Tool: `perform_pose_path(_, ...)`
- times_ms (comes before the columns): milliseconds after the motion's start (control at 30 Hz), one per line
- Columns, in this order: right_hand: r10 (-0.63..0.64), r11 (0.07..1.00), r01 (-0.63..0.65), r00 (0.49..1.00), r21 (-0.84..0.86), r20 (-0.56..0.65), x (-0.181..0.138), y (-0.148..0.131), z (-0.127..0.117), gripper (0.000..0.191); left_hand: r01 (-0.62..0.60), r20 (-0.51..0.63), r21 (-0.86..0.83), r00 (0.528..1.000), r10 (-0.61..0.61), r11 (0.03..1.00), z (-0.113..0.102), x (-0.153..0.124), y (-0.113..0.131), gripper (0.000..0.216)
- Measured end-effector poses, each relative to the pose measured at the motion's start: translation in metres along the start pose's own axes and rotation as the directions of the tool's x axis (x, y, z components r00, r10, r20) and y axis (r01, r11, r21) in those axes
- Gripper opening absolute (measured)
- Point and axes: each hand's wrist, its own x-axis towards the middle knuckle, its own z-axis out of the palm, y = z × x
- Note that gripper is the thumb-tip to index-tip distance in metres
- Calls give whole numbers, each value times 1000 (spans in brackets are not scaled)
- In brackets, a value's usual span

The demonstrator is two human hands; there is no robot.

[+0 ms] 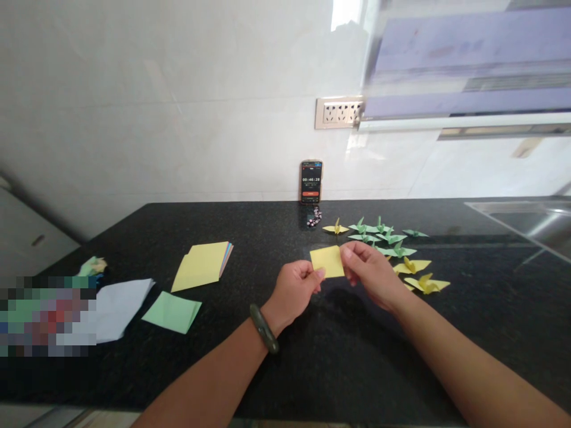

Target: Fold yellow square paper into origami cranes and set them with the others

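A small piece of yellow paper (pixel 328 261), squarish in outline, is held up above the dark counter between my two hands. My left hand (pixel 298 284), with a dark bangle (pixel 264 329) on its wrist, pinches the lower left corner between thumb and fingers. On the other side, my right hand (pixel 370 270) grips the right edge, thumb in front. Just beyond and right of the paper stand several folded green paper cranes (pixel 389 236). A lone yellow crane (pixel 336 229) sits behind the paper, and more yellow cranes (pixel 428 284) lie beside my right wrist, partly hidden by it.
Left on the black counter (pixel 285 368) lie a stack of yellow-topped paper (pixel 203 264), a green sheet (pixel 173 312) and white paper (pixel 120 309). A phone (pixel 311 182) showing a timer leans on the wall, a beaded strap (pixel 314 217) before it. A sink (pixel 535 229) is at right.
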Motion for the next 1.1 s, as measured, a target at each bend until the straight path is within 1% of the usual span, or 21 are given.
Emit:
perform_pose_path(67,44,999,-43,993,-14,106,-3,2,5,37,-37,77,61,996,32,997,1,-2,0,30)
perform_pose_path(100,51,998,-47,989,-34,136,-5,4,7,36,-56,99,88,994,47,995,2,-3,0,30)
perform_pose_path(233,66,998,-68,992,10,112,-8,10,10,37,-81,132,130,989,64,988,1,-6,4,30)
perform_pose_path(400,108,986,-113,993,120,50,-4,14,8,45,-75,164,107,985,57,991,0,-5,4,32)
perform_pose_path(500,100,980,-101,995,169,11,-2,12,8,41,-51,140,92,990,38,994,1,-4,3,33)
perform_pose_path(567,74,987,-73,997,146,3,-2,9,7,36,-21,117,65,993,14,998,1,-4,3,33)
perform_pose_path(667,50,998,-52,997,26,62,-3,4,5,33,16,92,-12,996,-15,1000,3,-4,2,34)
perform_pose_path(800,50,996,-40,990,-85,128,-6,2,5,33,3,38,-143,999,2,990,3,-3,0,28)
perform_pose_path(867,53,994,-38,987,-103,152,-7,1,6,32,-9,-8,-143,1000,8,990,2,-2,-1,26)
perform_pose_path(967,67,994,-49,980,-95,187,-9,0,8,32,-8,-63,-122,998,0,993,1,-2,2,30)
perform_pose_path(1100,69,996,-54,976,-77,208,-8,0,9,31,13,-76,-206,997,-30,978,2,-3,8,34)
